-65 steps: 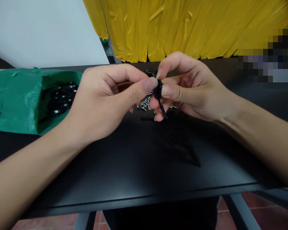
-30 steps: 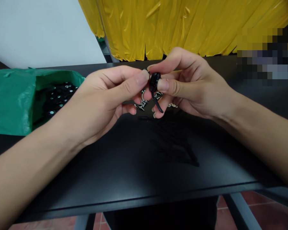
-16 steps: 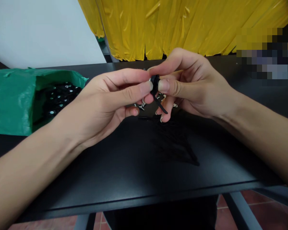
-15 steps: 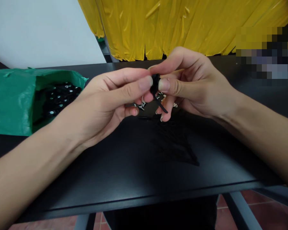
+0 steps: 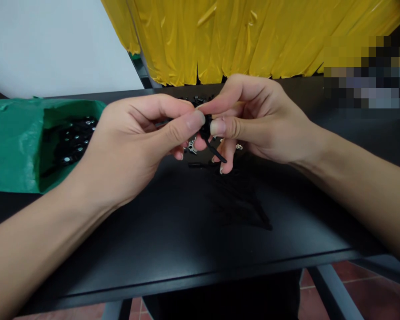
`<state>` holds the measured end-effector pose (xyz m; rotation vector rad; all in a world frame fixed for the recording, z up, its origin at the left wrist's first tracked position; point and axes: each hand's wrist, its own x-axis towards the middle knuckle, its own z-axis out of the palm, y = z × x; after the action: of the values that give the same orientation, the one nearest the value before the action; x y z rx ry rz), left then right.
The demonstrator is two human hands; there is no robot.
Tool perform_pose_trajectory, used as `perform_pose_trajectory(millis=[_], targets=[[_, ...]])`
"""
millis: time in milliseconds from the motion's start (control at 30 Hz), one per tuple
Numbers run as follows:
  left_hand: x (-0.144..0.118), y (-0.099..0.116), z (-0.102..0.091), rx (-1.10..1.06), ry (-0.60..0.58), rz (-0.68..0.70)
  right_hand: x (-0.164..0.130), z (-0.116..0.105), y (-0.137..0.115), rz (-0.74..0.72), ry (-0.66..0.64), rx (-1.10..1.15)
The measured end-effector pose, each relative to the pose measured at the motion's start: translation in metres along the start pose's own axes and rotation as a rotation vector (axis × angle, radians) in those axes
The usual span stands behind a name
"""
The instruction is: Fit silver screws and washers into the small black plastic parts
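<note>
A small black part (image 5: 206,130) with a thin stem pointing to 5 o'clock is pinched above the black table (image 5: 186,231), left hand (image 5: 136,146) and right hand (image 5: 253,120) both closed on it; loose screws (image 5: 190,147) lie beneath; at 9 o'clock an open green bag (image 5: 13,142) holds black pieces (image 5: 70,142)

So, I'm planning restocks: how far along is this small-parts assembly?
Done: cannot tell; no finished pile is clearly visible. In hand: left hand and right hand pinch one small black part. Left: many black pieces in the green bag, loose screws on the table.
</note>
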<state>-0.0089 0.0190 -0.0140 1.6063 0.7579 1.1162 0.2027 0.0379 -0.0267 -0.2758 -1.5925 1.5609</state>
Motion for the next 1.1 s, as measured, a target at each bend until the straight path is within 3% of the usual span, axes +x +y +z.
perform_pose_trajectory(millis=[267, 400, 500, 633, 733, 900, 967, 1100], targets=[[0.003, 0.000, 0.000, -0.160, -0.020, -0.167, 0.002, -0.001, -0.002, -0.032, 0.008, 0.002], [0.006, -0.003, -0.004, -0.016, -0.024, -0.028, 0.000, 0.001, -0.009, 0.037, 0.051, -0.051], [0.004, 0.000, -0.004, 0.161, 0.010, 0.084, 0.000, 0.001, -0.008, 0.013, 0.014, -0.013], [0.000, 0.007, -0.002, 0.285, 0.037, 0.103, 0.001, 0.000, -0.002, -0.045, -0.054, 0.019], [0.000, 0.008, -0.003, 0.228, -0.004, 0.059, 0.001, 0.000, -0.001, -0.031, -0.072, 0.002], [0.005, 0.001, -0.007, -0.041, -0.073, -0.077, 0.000, 0.001, -0.004, -0.020, -0.023, -0.021], [0.006, 0.001, -0.008, -0.019, -0.072, -0.062, 0.000, 0.001, -0.006, -0.015, -0.014, -0.035], [0.006, 0.002, -0.008, 0.212, 0.003, 0.110, 0.001, 0.000, -0.008, -0.023, -0.030, -0.055]])
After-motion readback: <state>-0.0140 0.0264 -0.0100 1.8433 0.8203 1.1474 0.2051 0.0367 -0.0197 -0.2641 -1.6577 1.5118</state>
